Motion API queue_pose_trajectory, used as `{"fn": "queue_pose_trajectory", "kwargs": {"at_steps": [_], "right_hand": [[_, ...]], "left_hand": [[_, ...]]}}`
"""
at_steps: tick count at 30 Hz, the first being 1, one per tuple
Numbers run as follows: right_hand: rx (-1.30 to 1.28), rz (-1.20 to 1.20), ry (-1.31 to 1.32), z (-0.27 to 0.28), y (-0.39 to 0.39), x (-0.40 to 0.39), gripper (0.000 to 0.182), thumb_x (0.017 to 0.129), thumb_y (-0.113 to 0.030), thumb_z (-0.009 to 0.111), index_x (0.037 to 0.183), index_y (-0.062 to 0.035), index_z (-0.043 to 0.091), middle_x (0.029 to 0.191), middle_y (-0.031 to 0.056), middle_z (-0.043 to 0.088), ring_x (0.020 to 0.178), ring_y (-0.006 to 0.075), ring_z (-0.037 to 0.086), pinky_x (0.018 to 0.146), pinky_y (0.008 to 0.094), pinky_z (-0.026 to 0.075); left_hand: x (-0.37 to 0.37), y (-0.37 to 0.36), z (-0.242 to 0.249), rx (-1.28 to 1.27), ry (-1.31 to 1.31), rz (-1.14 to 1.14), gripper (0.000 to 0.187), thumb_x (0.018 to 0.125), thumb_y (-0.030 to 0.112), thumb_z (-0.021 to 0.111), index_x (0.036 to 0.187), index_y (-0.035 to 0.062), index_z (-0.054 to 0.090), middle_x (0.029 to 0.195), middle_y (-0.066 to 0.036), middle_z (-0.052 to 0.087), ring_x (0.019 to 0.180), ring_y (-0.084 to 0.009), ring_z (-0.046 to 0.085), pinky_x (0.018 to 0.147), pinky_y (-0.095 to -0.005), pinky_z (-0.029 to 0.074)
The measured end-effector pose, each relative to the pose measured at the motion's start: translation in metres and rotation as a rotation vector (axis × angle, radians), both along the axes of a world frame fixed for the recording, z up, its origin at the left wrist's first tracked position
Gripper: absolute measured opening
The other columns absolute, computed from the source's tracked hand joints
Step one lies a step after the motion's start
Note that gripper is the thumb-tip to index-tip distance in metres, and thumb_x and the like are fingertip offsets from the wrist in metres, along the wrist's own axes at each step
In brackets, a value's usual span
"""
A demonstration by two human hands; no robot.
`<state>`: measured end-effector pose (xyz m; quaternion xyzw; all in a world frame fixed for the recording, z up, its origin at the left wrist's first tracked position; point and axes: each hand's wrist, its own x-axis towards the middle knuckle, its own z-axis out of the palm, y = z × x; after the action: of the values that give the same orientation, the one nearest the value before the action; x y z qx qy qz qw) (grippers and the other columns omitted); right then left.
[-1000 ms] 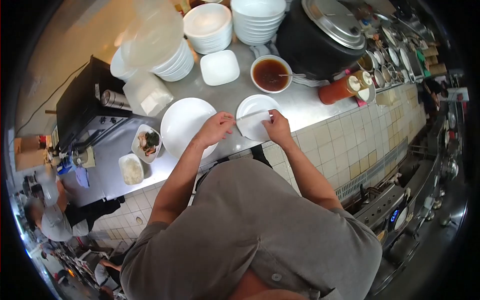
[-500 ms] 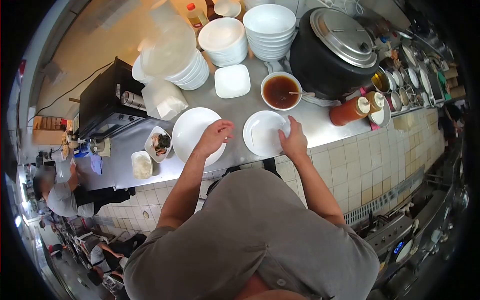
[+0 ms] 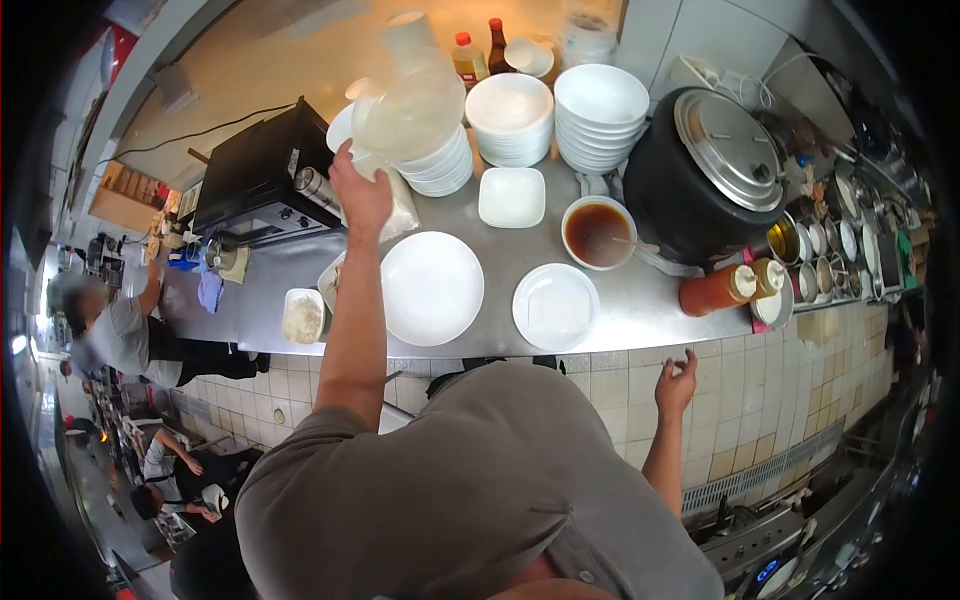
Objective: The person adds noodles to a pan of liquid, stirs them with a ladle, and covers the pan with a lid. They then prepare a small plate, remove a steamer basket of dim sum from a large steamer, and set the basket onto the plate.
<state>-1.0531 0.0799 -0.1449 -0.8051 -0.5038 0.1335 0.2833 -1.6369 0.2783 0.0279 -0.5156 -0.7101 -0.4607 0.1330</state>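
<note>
My left hand (image 3: 362, 195) is stretched out, thumb and fingers apart, over the pack of white napkins (image 3: 400, 210). Its fingertips are close to the leaning stack of white bowls (image 3: 440, 175) with a translucent cover (image 3: 408, 115) on top. Beneath my left forearm lie a large white bowl (image 3: 432, 290) and a small dish, mostly hidden by the arm. Past the counter's front edge, above the floor, hangs my right hand (image 3: 676, 384), fingers loosely bent and holding nothing. Nearest to it is a white plate (image 3: 525, 325) with a square of white paper (image 3: 558, 310) on it.
A bowl of brown sauce (image 3: 598, 235) with a spoon stands before the black lidded pot (image 3: 690, 170). Squeeze bottles (image 3: 718, 290) are at the right edge. More bowl stacks (image 3: 508, 120) and a square dish (image 3: 512, 198) sit behind. A co-worker (image 3: 120, 325) stands at far left.
My left hand has moved from the large bowl up and left to the napkins. My right hand has let go of the plate and drawn back off the counter. The view has shifted.
</note>
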Motion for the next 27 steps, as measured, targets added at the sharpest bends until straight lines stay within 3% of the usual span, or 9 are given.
{"fn": "queue_pose_trajectory", "kwargs": {"at_steps": [2,4,7,17,18,20,21,23,27], "right_hand": [[-0.091,-0.081,0.041,-0.008,-0.017,0.009,0.045,0.091,-0.013,0.063,0.133,-0.0034,0.05,0.101,0.0206,0.069,0.091,0.0382,0.067,0.08,0.0453,0.052],[-0.125,-0.115,0.057,-0.026,-0.036,0.02,0.044,0.09,-0.012,0.063,0.132,-0.003,0.051,0.1,0.0201,0.069,0.09,0.038,0.066,0.079,0.0456,0.052],[-0.176,-0.167,0.063,-0.064,-0.062,0.036,0.043,0.089,-0.011,0.062,0.13,-0.0022,0.051,0.095,0.0191,0.069,0.087,0.0376,0.066,0.078,0.0459,0.052],[-0.413,-0.25,0.054,-0.111,-0.104,0.052,0.047,0.087,-0.013,0.064,0.129,0.001,0.048,0.084,0.0203,0.071,0.089,0.0372,0.069,0.081,0.0439,0.052],[-0.413,-0.248,0.052,-0.144,-0.112,0.066,0.047,0.087,-0.013,0.064,0.129,0.001,0.048,0.084,0.0203,0.071,0.089,0.0372,0.069,0.081,0.0439,0.052],[-0.462,-0.221,0.142,-0.216,-0.128,0.102,0.049,0.088,-0.014,0.063,0.132,0.0016,0.046,0.083,0.0205,0.069,0.077,0.0343,0.07,0.067,0.0433,0.055],[-0.462,-0.219,0.142,-0.197,-0.127,0.091,0.049,0.088,-0.014,0.063,0.132,0.0016,0.046,0.083,0.0205,0.069,0.077,0.0343,0.07,0.067,0.0433,0.055],[-0.62,-0.393,0.417,-0.14,-0.118,0.062,0.049,0.088,-0.013,0.06,0.132,0.0038,0.045,0.081,0.02,0.067,0.062,0.0294,0.068,0.048,0.0401,0.051],[-0.608,-0.471,0.518,-0.17,-0.153,0.078,0.05,0.088,-0.011,0.058,0.133,0.0055,0.044,0.077,0.0178,0.064,0.054,0.0254,0.065,0.038,0.0346,0.045]], "left_hand": [[-0.051,0.007,-0.016,-0.02,0.141,0.038,0.059,0.082,0.007,0.069,0.136,0.0031,0.046,0.113,-0.018,0.058,0.098,-0.0261,0.058,0.088,-0.037,0.05],[-0.083,0.006,-0.029,-0.151,-0.284,0.0,0.055,0.083,0.008,0.068,0.134,0.0031,0.049,0.113,-0.017,0.062,0.099,-0.0265,0.061,0.091,-0.0366,0.05],[-0.101,-0.006,-0.04,-0.232,-0.317,0.079,0.056,0.083,0.008,0.069,0.135,0.0038,0.05,0.117,-0.016,0.063,0.102,-0.0254,0.062,0.093,-0.0354,0.049],[-0.02,0.006,-0.005,-0.094,-0.182,-0.243,0.062,0.081,0.019,0.077,0.136,0.0096,0.051,0.124,-0.019,0.064,0.114,-0.0341,0.062,0.093,-0.0411,0.05],[-0.018,0.014,-0.003,-0.279,-0.145,-0.242,0.055,0.082,0.022,0.076,0.131,0.0114,0.054,0.12,-0.02,0.066,0.113,-0.0353,0.063,0.092,-0.0421,0.05],[-0.022,0.023,0.003,-0.466,-0.108,-0.235,0.048,0.083,0.026,0.075,0.126,0.0132,0.058,0.116,-0.021,0.067,0.111,-0.0365,0.064,0.091,-0.0431,0.05],[-0.026,0.026,0.006,-0.461,-0.124,-0.181,0.041,0.084,0.029,0.074,0.12,0.0136,0.061,0.107,-0.021,0.069,0.105,-0.0375,0.065,0.089,-0.0438,0.051],[-0.038,0.03,0.007,-0.418,-0.116,-0.087,0.031,0.086,0.034,0.073,0.108,0.015,0.064,0.092,-0.02,0.071,0.094,-0.0385,0.068,0.082,-0.0464,0.052],[-0.07,0.017,0.025,-0.401,-0.09,0.032,0.032,0.085,0.036,0.073,0.109,0.0158,0.066,0.093,-0.02,0.071,0.096,-0.0381,0.068,0.084,-0.0454,0.052]]}}
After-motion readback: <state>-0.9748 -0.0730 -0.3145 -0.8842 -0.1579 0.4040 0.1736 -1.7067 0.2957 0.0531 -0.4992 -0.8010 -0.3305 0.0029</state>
